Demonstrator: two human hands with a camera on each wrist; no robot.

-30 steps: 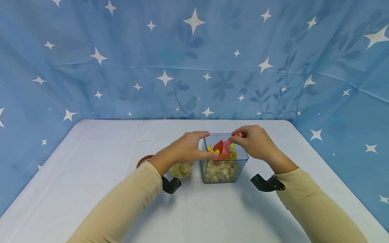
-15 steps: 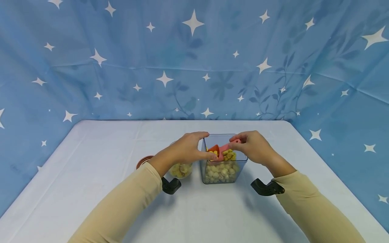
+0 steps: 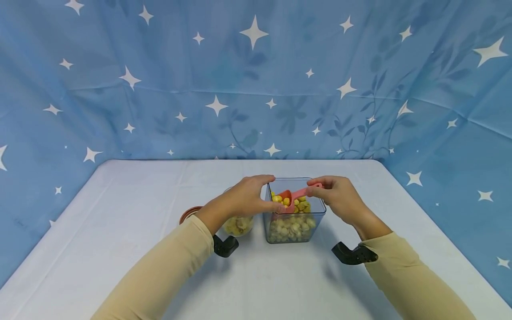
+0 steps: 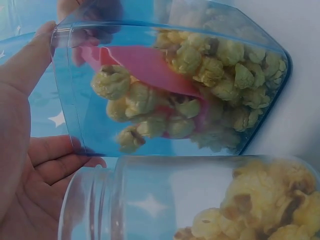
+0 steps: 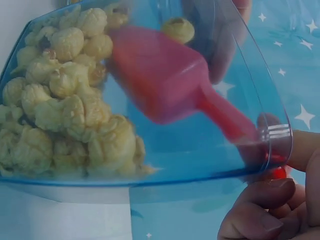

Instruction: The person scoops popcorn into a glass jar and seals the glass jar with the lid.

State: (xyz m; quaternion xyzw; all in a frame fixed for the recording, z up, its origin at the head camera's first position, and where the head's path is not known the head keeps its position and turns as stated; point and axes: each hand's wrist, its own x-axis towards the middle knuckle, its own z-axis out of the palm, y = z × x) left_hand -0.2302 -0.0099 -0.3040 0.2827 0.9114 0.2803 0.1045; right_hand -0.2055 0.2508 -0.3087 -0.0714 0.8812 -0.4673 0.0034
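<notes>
A clear bluish square container (image 3: pixel 316 218) of popcorn (image 3: pixel 304 206) stands mid-table. My left hand (image 3: pixel 253 194) holds its left side by the rim, thumb and fingers at opposite corners. My right hand (image 3: pixel 340 198) pinches the handle of a pink scoop (image 3: pixel 299 194) at the right rim. The scoop's bowl lies inside; in the left wrist view, several popcorn pieces rest in and around the scoop (image 4: pixel 155 70). Through the wall in the right wrist view, the scoop (image 5: pixel 162 75) slants beside the popcorn heap. Left of the container is a clear jar (image 4: pixel 165 185) holding some popcorn.
A reddish-brown round rim, perhaps a lid (image 3: pixel 187 214), shows partly behind my left forearm. Much of the jar (image 3: pixel 238 225) is hidden under my left hand and wrist. The white table (image 3: pixel 132 209) ends at a blue starry curtain (image 3: pixel 224 58).
My right hand has lowered slightly and tilted the scoop flatter, its bowl moving towards the container's left side. My left hand keeps its hold on the container.
</notes>
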